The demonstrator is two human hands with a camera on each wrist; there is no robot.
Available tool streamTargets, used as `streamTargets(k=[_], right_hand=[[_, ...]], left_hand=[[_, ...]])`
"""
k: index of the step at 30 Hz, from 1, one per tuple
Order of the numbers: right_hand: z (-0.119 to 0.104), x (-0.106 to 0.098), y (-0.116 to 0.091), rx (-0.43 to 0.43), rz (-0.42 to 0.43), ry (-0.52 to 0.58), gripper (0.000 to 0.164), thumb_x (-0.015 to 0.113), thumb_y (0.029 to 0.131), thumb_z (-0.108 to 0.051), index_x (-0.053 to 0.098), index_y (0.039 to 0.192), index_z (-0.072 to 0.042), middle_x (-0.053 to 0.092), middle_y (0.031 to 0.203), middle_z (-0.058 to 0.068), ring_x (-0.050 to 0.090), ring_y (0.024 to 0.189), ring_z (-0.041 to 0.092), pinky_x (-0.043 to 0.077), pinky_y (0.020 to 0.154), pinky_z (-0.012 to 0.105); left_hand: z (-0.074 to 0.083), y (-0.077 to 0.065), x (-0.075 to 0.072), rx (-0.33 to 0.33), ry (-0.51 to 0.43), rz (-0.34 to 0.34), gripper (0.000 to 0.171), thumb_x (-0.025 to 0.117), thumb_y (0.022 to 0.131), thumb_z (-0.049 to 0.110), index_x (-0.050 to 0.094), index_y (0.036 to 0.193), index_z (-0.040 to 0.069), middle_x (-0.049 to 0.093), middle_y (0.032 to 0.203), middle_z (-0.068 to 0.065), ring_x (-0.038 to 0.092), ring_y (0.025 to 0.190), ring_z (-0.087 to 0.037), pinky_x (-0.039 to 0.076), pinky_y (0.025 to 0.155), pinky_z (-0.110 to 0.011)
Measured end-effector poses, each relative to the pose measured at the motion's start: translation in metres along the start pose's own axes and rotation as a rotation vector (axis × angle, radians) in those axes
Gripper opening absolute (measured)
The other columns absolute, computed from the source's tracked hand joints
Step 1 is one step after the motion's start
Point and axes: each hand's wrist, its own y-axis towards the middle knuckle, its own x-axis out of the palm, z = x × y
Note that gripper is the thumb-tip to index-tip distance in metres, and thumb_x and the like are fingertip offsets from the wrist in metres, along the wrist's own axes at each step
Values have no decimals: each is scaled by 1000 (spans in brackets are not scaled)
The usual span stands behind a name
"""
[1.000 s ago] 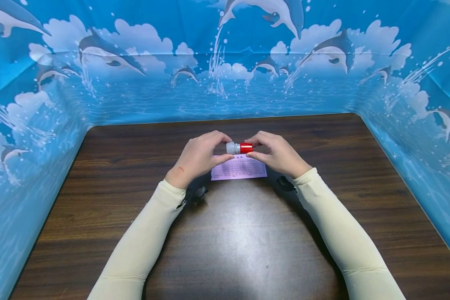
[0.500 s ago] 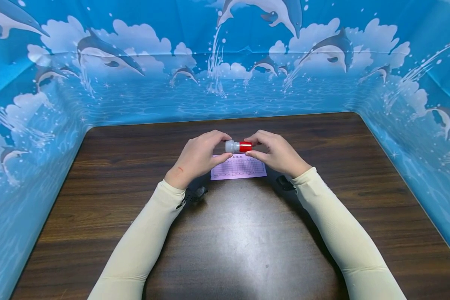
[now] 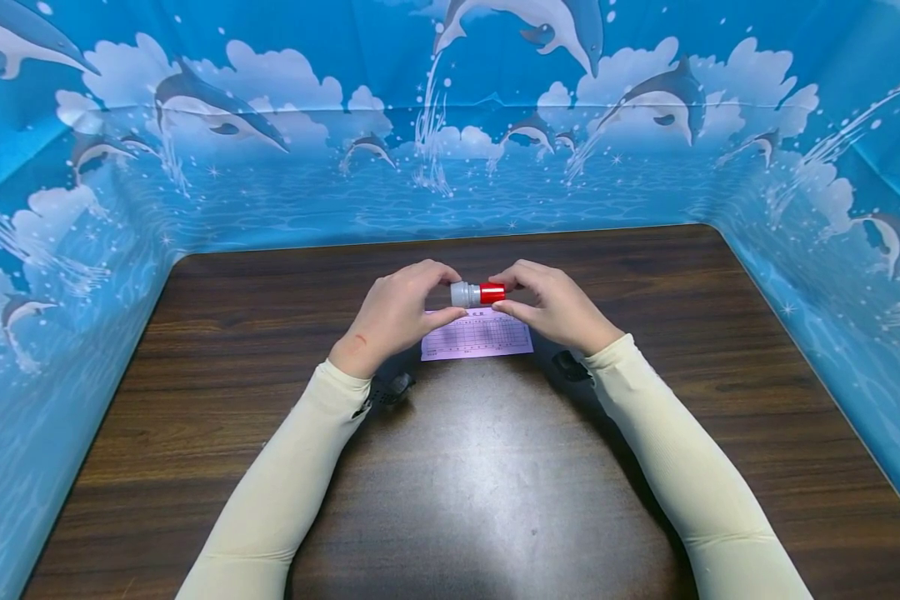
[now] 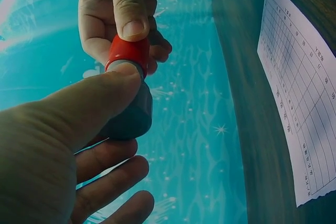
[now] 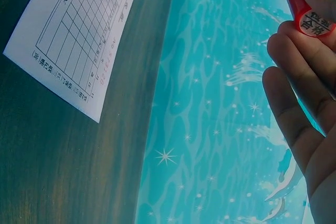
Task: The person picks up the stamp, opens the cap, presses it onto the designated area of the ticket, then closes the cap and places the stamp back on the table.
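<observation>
So the stamp (image 3: 476, 293) is sideways in midair, toward the bench's (image 3: 457, 467) far edge. Left hand's (image 3: 393, 312) grip is pinched on the grey end, right hand's (image 3: 558, 308) on the red end. Pink slip (image 3: 477, 337) lies underneath, nearer side, thumbs kinda blocking its far corners. Dolphin curtain (image 3: 450, 208) runs along the far edge and both sides.

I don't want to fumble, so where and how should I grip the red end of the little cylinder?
The red end is probably best pinched across its round sides, from the right, as the right hand does: it points that way, and the left hand holds the grey end opposite.
</observation>
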Motion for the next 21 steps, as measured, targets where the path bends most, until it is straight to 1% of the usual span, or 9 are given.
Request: streamTargets(k=[7, 10, 14, 18, 21], right_hand=[[0, 0, 0, 10, 4, -2, 36, 82, 91, -18, 70, 124, -13, 69, 112, -2, 66, 100, 15, 58, 90, 40], [1, 0, 0, -3, 17, 10, 36, 82, 91, -18, 70, 125, -13, 69, 112, -2, 66, 101, 15, 58, 89, 39], [3, 0, -1, -21, 34, 29, 37, 82, 91, -15, 69, 125, -12, 69, 113, -1, 66, 102, 16, 60, 87, 38], [3, 1, -1, -15, 40, 37, 37, 82, 90, -11, 70, 125, -12, 69, 113, -1, 65, 101, 16, 60, 84, 37], [2, 1, 0, -6, 40, 36, 38, 82, 90, -10, 70, 125, -11, 69, 113, -1, 65, 101, 15, 60, 85, 37]], left_hand=[[0, -1, 0, 3, -6, 3, 45, 85, 88, 35, 68, 124, 12, 70, 121, -3, 68, 107, -18, 58, 92, -39], [0, -1, 0, 10, -6, 12, 51, 84, 89, 35, 66, 131, 12, 69, 128, -4, 68, 112, -19, 57, 95, -40], [0, -1, 1, 39, 2, 24, 56, 82, 91, 34, 65, 139, 12, 68, 134, -5, 68, 118, -20, 57, 97, -40], [-1, -2, 1, 67, 23, 45, 51, 82, 91, 33, 69, 136, 13, 72, 129, -4, 70, 114, -19, 58, 93, -38], [-2, -2, 1, 79, 40, 67, 51, 83, 89, 35, 71, 133, 13, 73, 126, -4, 71, 111, -19, 59, 90, -37]])
